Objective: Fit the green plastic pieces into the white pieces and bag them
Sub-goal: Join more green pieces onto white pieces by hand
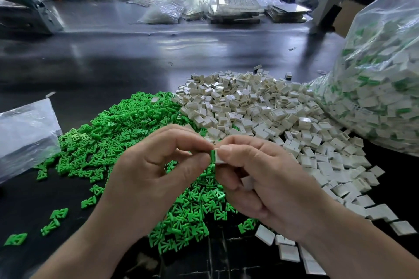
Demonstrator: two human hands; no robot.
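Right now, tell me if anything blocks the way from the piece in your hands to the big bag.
Nothing visible does. Between the green-and-white piece and the clear bag lies only the low white pile; the bag's opening is out of view.

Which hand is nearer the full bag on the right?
Right. The right hand, pinching a white piece, is left of the bag; the left hand, pinching the green piece, is farther left over the green pile.
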